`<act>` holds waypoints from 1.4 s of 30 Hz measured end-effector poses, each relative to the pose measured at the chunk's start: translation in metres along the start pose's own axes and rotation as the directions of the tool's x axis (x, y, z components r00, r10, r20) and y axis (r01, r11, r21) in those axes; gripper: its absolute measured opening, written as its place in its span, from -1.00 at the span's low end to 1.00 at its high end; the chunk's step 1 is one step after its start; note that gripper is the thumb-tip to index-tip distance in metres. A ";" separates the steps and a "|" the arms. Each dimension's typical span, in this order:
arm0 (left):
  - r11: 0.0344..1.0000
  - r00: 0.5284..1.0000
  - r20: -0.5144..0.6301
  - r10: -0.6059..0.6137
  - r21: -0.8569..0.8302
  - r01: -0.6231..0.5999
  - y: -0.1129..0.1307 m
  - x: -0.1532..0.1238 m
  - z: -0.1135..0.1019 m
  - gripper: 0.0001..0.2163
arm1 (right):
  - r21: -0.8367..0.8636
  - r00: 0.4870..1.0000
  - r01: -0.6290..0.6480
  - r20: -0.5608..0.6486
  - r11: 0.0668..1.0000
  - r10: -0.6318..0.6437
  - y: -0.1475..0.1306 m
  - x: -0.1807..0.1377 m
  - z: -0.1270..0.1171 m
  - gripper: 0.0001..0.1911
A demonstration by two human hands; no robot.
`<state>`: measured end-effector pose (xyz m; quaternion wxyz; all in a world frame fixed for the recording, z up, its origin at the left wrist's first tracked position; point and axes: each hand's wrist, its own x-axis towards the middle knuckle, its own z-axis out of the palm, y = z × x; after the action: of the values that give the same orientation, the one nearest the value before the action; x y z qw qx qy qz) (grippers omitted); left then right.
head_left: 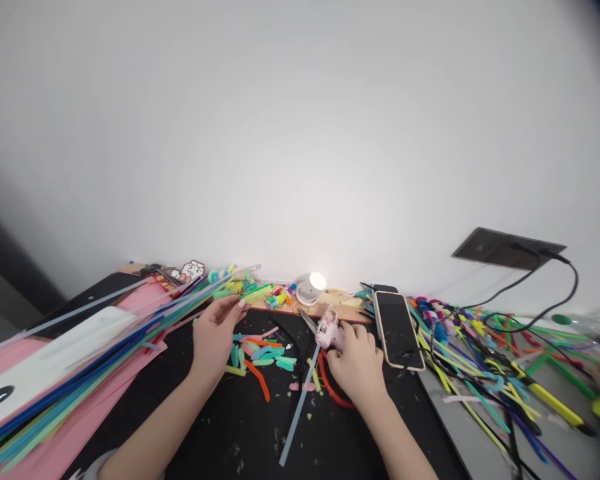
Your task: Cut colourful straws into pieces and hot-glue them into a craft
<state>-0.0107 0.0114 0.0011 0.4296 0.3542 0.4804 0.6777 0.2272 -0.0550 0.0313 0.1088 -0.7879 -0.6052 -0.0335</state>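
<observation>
My right hand (359, 362) is closed around a small pink glue gun (327, 329) on the black mat (260, 427); a pale glue stick (297, 411) trails back from the gun. My left hand (215, 335) is lifted over the mat with its fingers pinched on the end of a green pipe cleaner (256, 293). Between the hands lie short cut pipe-cleaner pieces (263, 355) in blue, green, pink and orange, and a red piece (336, 395) curves under my right hand.
A phone (397, 327) lies face up right of my right hand. Long pipe cleaners (100, 363) fan over pink paper (75, 427) at left; a tangled pile (485, 363) lies at right. A small lit lamp (312, 288) and a wall socket (507, 248) with cables stand behind.
</observation>
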 end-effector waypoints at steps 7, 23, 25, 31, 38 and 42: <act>0.999 0.998 -0.034 0.045 0.032 -0.044 0.002 0.002 -0.002 -0.67 | 0.310 0.914 0.328 -0.344 0.892 -0.217 0.000 -0.002 0.005 -0.85; 0.993 0.998 -0.026 0.064 0.100 -0.061 -0.001 0.001 -0.002 -0.69 | 0.396 0.643 0.690 0.050 0.606 -0.765 -0.042 -0.038 0.004 -0.65; 0.994 0.997 -0.040 0.063 0.096 -0.059 -0.001 0.002 -0.002 -0.69 | 0.384 0.712 0.645 0.013 0.661 -0.702 -0.041 -0.036 0.009 -0.65; 0.994 0.992 -0.101 0.069 0.087 -0.060 -0.001 0.006 -0.004 -0.70 | 0.338 0.773 0.605 -0.034 0.721 -0.633 -0.041 -0.037 0.007 -0.66; 0.991 0.991 -0.082 0.107 0.092 -0.100 0.000 0.003 -0.002 -0.74 | 0.349 0.491 0.809 0.043 0.473 -0.870 -0.057 -0.052 -0.008 -0.54; 0.991 0.992 -0.064 0.106 0.086 -0.100 0.002 0.001 0.000 -0.74 | 0.373 0.503 0.791 0.055 0.485 -0.862 -0.060 -0.051 -0.006 -0.59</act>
<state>-0.0113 0.0118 0.0029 0.3625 0.3725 0.5034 0.6902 0.1562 -0.0902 0.0352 0.1243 -0.3671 -0.9160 0.1034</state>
